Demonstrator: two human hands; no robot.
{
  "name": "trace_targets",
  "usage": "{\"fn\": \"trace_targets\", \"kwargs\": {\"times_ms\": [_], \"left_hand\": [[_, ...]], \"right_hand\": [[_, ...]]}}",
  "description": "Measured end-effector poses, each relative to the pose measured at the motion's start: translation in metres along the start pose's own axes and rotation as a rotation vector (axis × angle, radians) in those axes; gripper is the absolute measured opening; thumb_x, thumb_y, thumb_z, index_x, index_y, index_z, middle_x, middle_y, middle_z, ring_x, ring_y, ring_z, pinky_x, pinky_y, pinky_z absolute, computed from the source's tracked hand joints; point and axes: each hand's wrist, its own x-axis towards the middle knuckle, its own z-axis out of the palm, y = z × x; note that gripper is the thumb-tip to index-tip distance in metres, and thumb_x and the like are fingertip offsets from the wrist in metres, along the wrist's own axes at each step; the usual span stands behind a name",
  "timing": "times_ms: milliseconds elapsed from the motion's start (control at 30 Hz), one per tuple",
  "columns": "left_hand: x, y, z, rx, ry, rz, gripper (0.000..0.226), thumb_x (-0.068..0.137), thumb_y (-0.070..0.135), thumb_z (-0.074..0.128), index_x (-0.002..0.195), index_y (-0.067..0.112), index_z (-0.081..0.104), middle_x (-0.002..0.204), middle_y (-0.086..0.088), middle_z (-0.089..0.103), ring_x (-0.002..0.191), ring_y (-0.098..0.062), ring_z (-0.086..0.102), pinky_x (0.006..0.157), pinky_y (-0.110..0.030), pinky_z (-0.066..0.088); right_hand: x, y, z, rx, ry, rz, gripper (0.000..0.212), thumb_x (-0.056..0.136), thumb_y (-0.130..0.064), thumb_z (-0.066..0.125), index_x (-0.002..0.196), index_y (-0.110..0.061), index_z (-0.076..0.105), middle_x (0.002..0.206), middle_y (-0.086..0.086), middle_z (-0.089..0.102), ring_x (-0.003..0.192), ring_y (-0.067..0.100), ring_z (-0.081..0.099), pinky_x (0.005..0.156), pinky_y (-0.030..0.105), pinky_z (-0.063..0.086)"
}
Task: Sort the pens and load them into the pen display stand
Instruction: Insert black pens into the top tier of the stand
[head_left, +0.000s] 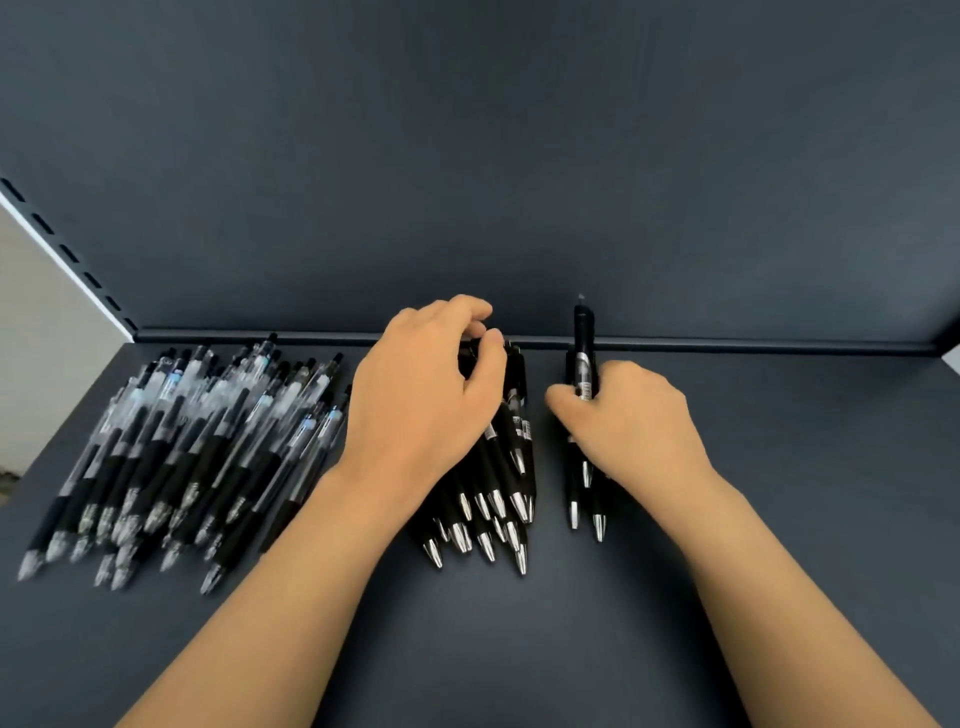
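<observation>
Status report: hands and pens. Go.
Left grip pinching tops of the black pen pile. Right grip holding a few black pens. Clear pens heaped left; no stand in view.

Dim, even light, soft shadows; clear pens (176, 457) at left blurred; wide-angle bending at edges.

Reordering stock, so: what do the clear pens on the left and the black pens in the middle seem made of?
Clear pens: see-through barrels, likely glossy plastic; matte black grips, perhaps rubber. Black pens: opaque dark barrels, probably plastic; mirror-bright cone tips, metal or plated.
</observation>
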Motion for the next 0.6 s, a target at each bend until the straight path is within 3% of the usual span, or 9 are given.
{"fn": "trace_targets", "kwargs": {"times_ms": [100,167,233,333,467,600], "left_hand": [[-0.002,0.001,0.001,-0.134,-0.013,0.005,0.020,0.092,0.030,0.057,0.109,0.025,0.066,0.089,0.020,0.065,0.090,-0.008,0.058,0.077,-0.032,0.050],[-0.003,0.006,0.002,-0.264,-0.029,-0.003,0.015,0.090,0.030,0.061,0.103,0.027,0.068,0.083,0.021,0.065,0.079,-0.005,0.059,0.071,-0.023,0.049],[-0.003,0.013,0.003,-0.394,-0.082,-0.019,0.016,0.086,0.034,0.067,0.102,0.028,0.068,0.083,0.020,0.067,0.070,-0.005,0.061,0.063,-0.015,0.048],[-0.006,0.027,-0.001,-0.546,-0.164,-0.056,0.031,0.078,0.037,0.076,0.105,0.025,0.067,0.086,0.012,0.070,0.058,-0.010,0.065,0.054,-0.021,0.052],[-0.009,0.046,-0.021,-0.644,-0.224,-0.021,0.039,0.065,0.032,0.084,0.099,0.021,0.069,0.081,0.005,0.072,0.048,-0.015,0.064,0.051,-0.020,0.052],[-0.012,0.083,-0.029,-0.677,-0.371,0.073,0.023,0.069,0.021,0.083,0.088,0.029,0.074,0.080,0.003,0.074,0.059,-0.022,0.069,0.057,-0.023,0.055]], "right_hand": [[0.004,0.003,-0.008,0.144,-0.062,0.003,0.031,0.087,-0.028,0.046,0.066,-0.007,0.042,0.060,0.009,0.054,0.062,0.030,0.061,0.057,0.032,0.046],[0.006,0.006,-0.013,0.438,-0.113,-0.003,0.029,0.093,-0.023,0.043,0.075,0.000,0.046,0.066,0.017,0.063,0.062,0.030,0.061,0.063,0.043,0.052],[0.004,0.004,-0.018,0.795,-0.213,-0.010,0.025,0.099,-0.022,0.044,0.093,0.002,0.049,0.069,0.012,0.069,0.060,0.030,0.066,0.061,0.044,0.056],[-0.004,-0.003,-0.029,1.083,-0.386,-0.141,0.025,0.098,-0.024,0.051,0.098,0.000,0.060,0.075,0.015,0.070,0.063,0.031,0.069,0.059,0.043,0.058],[-0.030,-0.006,-0.052,1.213,-0.449,-0.215,0.025,0.096,-0.024,0.053,0.099,0.000,0.062,0.079,0.020,0.069,0.065,0.031,0.069,0.055,0.041,0.057],[-0.068,0.017,-0.084,1.215,-0.363,-0.159,0.033,0.097,-0.029,0.052,0.115,-0.002,0.059,0.095,0.020,0.071,0.083,0.038,0.071,0.062,0.044,0.060]]}}
